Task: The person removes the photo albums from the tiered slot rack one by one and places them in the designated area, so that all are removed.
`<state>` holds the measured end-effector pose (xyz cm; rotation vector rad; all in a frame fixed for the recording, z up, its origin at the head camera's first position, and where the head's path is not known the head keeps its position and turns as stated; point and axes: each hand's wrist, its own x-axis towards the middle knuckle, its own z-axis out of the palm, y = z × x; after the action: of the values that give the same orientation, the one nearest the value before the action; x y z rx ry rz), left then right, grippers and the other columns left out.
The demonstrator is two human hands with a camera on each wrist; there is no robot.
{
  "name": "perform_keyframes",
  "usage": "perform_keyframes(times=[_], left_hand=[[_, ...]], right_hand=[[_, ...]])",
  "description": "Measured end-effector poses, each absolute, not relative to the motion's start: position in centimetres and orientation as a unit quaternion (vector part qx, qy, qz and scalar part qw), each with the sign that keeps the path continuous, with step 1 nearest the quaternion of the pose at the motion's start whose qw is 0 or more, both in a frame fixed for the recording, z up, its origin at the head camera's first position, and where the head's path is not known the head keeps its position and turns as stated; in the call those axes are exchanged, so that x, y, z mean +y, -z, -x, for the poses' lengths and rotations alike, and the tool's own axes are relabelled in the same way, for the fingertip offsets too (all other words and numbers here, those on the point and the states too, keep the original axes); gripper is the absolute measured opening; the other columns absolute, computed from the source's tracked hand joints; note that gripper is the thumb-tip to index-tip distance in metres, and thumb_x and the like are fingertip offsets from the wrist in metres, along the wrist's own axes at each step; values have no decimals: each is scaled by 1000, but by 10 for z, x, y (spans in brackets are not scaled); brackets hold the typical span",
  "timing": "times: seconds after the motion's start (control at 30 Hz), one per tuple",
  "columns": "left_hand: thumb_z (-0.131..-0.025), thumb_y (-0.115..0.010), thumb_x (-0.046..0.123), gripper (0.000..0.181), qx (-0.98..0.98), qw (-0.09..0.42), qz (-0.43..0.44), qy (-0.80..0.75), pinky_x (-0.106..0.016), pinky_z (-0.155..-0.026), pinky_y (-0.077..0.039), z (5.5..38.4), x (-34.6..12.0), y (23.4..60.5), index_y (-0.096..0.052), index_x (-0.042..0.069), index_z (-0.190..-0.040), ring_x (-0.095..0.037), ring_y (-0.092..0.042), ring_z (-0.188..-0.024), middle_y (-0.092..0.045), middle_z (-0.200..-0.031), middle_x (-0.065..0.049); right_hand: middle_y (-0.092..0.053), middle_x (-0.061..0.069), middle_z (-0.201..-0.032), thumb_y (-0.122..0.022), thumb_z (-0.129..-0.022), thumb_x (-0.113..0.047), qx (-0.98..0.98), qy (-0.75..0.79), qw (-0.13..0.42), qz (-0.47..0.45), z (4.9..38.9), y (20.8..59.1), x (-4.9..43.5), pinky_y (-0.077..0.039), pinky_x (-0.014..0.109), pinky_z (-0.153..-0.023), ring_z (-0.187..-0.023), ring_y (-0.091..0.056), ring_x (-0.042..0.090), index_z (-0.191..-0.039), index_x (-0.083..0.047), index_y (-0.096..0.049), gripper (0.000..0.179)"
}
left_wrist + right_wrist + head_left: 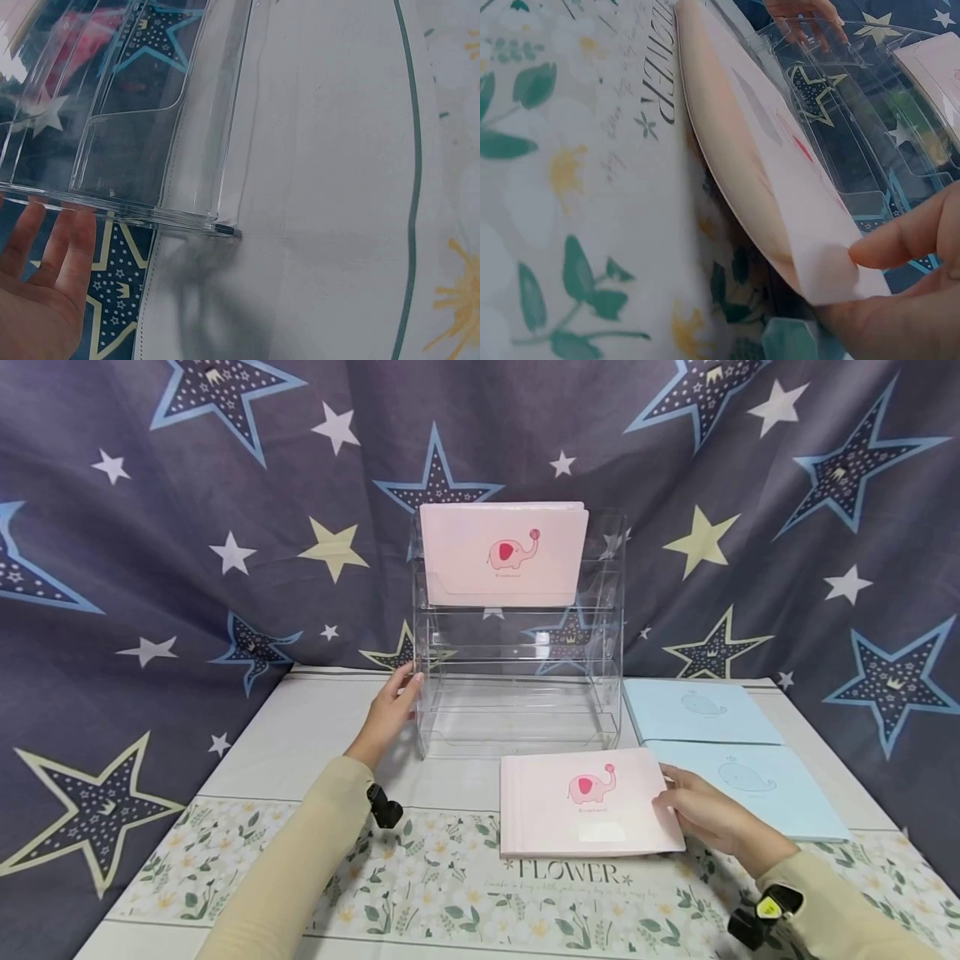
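A clear tiered rack (517, 693) stands at the back of the table. My left hand (392, 702) touches its left side, and the left wrist view shows the fingers (69, 244) extended against the panel. Over the table in front of the rack, my right hand (705, 810) pinches the right edge of a pink booklet (547, 810) with an elephant picture on its cover. Seen in the right wrist view, the booklet (780, 187) is tilted, the thumb and a finger at its corner. Matching pink booklets (457, 552) stand in the rack's top tier.
To the right of the rack lie pale blue booklets (810, 793) with a whale picture, in two piles. A flowered runner (420, 893) crosses the front of the white table (315, 718). Behind hangs a dark curtain (300, 468) with stars.
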<state>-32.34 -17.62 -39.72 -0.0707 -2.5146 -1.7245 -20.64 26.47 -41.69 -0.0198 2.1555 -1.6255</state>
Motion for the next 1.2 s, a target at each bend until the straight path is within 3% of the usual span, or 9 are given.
perform_keyframes(times=[0.23, 0.37, 0.57, 0.7, 0.93, 1.03, 1.2], left_hand=[[-106, -44, 49, 59, -824, 44, 23, 565, -49, -99, -52, 323, -177, 398, -33, 22, -157, -34, -48, -131, -43, -148, -15], [-106, -44, 49, 59, -823, 43, 22, 566, -49, -99, -52, 323, -176, 397, -33, 21, -157, -34, -47, -131, -43, -148, -15], [-107, -44, 46, 58, -822, 44, 19, 567, -49, -99, -52, 324, -175, 397, -33, 20, -158, -34, -47, -131, -43, -148, -16], [-107, -44, 45, 55, -823, 48, 20, 565, -49, -99, -52, 324, -174, 398, -35, 21, -157, -35, -48, -130, -44, -147, -16], [-107, -43, 47, 57, -824, 48, 22, 564, -49, -100, -52, 324, -174, 399, -34, 22, -157, -34, -48, -131, -44, -148, -16], [-107, -44, 47, 57, -823, 49, 20, 566, -49, -99, -53, 324, -174, 399, -34, 21, -157, -34, -49, -130, -44, -147, -15], [-107, -43, 48, 59, -825, 51, 19, 563, -49, -99, -52, 323, -175, 398, -33, 20, -158, -35, -48, -130, -43, -149, -17]], right_hand=[[-12, 43, -153, -48, -100, -3, 795, 559, 233, 32, 206, 409, 273, -23, 63, -115, -141, -23, 54, -152, 16, 3, 76], [-8, 43, -154, -49, -104, -12, 801, 545, 240, 55, 205, 400, 281, -28, 59, -115, -142, -20, 54, -152, 17, -2, 73], [-11, 42, -154, -47, -106, -17, 816, 520, 239, 80, 204, 390, 287, -43, 51, -109, -139, -28, 53, -152, 18, -11, 67], [-16, 42, -153, -46, -107, -19, 835, 493, 232, 80, 206, 388, 289, -45, 52, -107, -135, -37, 52, -151, 18, -16, 64], [-44, 38, -141, -45, -108, -19, 884, 416, 197, 87, 210, 386, 292, -52, 52, -98, -120, -56, 46, -149, 17, -28, 57], [-50, 35, -138, -46, -108, -18, 885, 415, 188, 97, 212, 384, 295, -54, 50, -96, -117, -59, 42, -147, 17, -30, 55], [-47, 37, -139, -45, -107, -16, 868, 449, 173, 124, 217, 380, 298, -53, 50, -97, -118, -58, 42, -147, 19, -30, 55]])
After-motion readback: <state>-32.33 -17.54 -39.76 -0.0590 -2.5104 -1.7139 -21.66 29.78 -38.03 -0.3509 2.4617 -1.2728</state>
